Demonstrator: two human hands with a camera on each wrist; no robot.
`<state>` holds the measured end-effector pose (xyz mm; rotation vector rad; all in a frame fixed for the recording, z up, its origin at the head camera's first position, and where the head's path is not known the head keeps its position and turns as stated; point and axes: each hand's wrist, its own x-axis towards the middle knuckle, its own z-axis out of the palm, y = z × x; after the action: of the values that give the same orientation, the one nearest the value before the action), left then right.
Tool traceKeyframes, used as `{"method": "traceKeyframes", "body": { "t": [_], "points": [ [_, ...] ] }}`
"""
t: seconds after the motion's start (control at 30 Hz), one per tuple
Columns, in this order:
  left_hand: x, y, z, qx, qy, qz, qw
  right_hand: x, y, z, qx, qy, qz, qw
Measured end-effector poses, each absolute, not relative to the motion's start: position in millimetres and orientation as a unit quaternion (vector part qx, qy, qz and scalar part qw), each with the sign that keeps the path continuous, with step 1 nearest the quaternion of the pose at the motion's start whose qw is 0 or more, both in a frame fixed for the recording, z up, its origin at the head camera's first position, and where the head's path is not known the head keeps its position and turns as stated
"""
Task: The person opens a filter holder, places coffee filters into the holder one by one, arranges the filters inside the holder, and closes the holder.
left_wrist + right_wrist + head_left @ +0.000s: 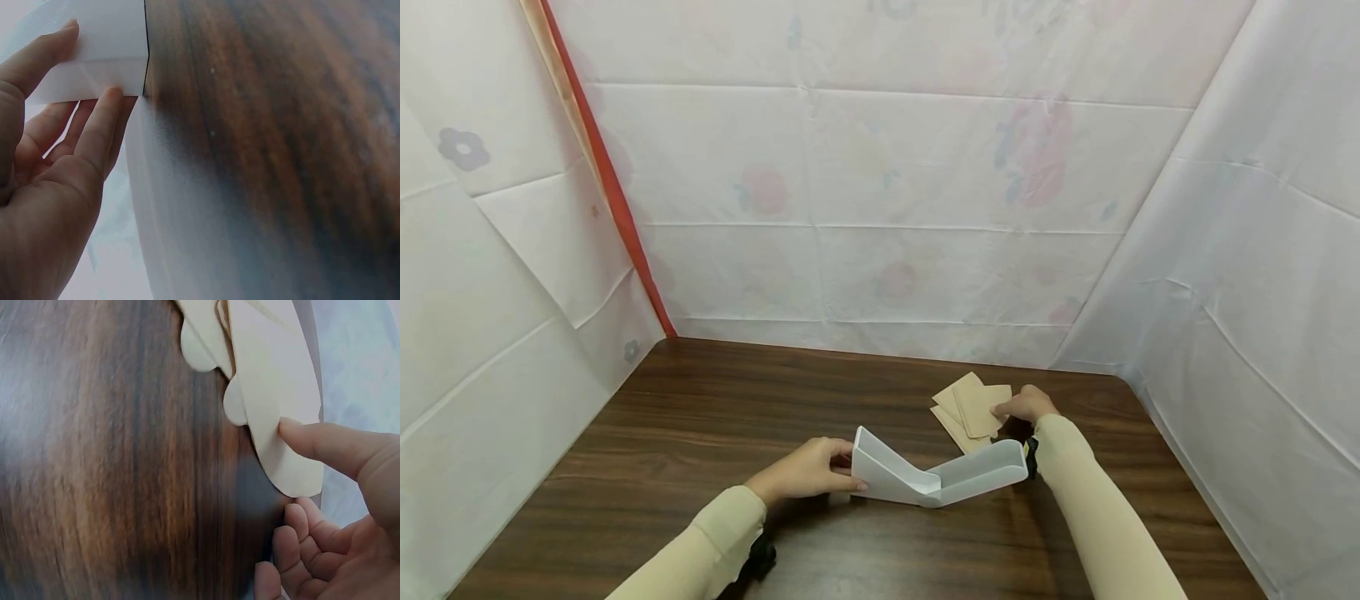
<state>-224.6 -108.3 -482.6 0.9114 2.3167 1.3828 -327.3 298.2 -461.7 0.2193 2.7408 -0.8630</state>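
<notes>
A white plastic holder (891,471), a bent open-topped trough with two arms in a shallow V, stands on the table. My left hand (808,468) grips its left end, thumb on the near face and fingers round the end wall; in the left wrist view that white end (100,75) sits between thumb and fingertips. Behind the holder's right arm lie several small tan paper envelopes (958,421), fanned over one another. At their right edge my right hand (1028,403) pinches the top envelope (275,394), its thumb pressing the face and a fingertip at the lower edge.
The dark wood-grain table (700,433) spans the view below. White flowered sheeting (850,275) hangs behind it and along both sides, with a red strip (606,167) at the left corner. The holder's right arm reaches near my right wrist.
</notes>
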Motion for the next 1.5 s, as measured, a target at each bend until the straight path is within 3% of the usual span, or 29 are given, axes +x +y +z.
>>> {"method": "traceKeyframes", "body": {
  "t": [1.0,1.5],
  "points": [
    [-226,-108,-485,0.314,0.805,0.482,0.146,-337,295,-472,0.102,0.918,-0.349,0.160],
    [-225,-109,-484,0.310,0.807,0.481,0.145,-334,294,-470,0.087,0.921,-0.350,0.147]
  ]
}}
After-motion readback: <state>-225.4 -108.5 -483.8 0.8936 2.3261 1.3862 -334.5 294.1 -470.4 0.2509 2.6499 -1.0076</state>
